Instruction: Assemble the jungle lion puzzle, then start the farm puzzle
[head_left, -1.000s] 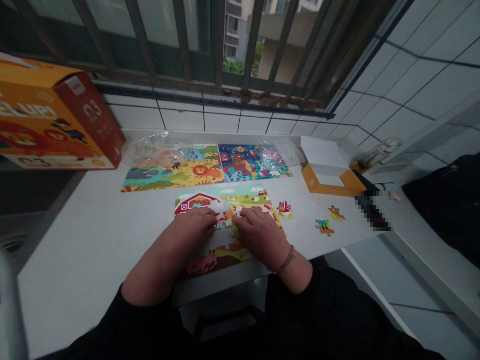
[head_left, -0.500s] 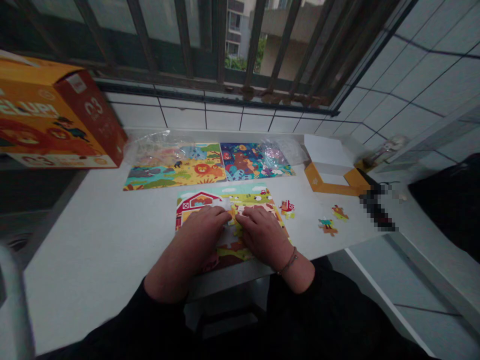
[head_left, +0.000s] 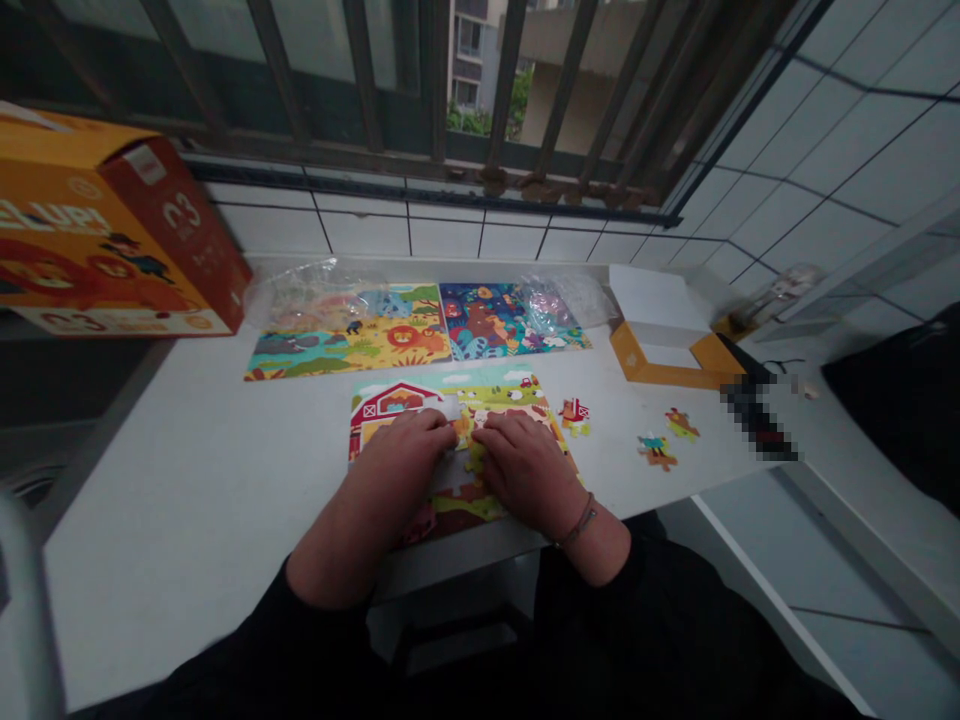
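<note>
A farm jigsaw puzzle [head_left: 517,382] with a red barn and sheep lies near the table's front edge, with a bare gap in its middle. My left hand [head_left: 401,455] rests over its left half, fingers closed at a small yellow-orange puzzle piece [head_left: 463,432] by the gap. From the other side my right hand [head_left: 529,465] lies on the puzzle, fingers curled, thumb and fingertips at the same piece. The hands hide much of the piece and the puzzle. Right of the puzzle lie loose pieces: one with a red barn part [head_left: 576,413], another with teal [head_left: 657,451], and an orange-green one [head_left: 682,423].
Behind are a savanna picture [head_left: 409,350] and a dark blue animal picture [head_left: 487,325], partly under crumpled clear plastic [head_left: 315,290]. An orange box [head_left: 67,220] stands back left. An open white-and-orange carton [head_left: 660,340] sits back right, near a pixelated dark object [head_left: 759,425].
Both hands stay almost in place at the puzzle. My left fingers have shifted very slightly left and down; the loose pieces lie as before.
</note>
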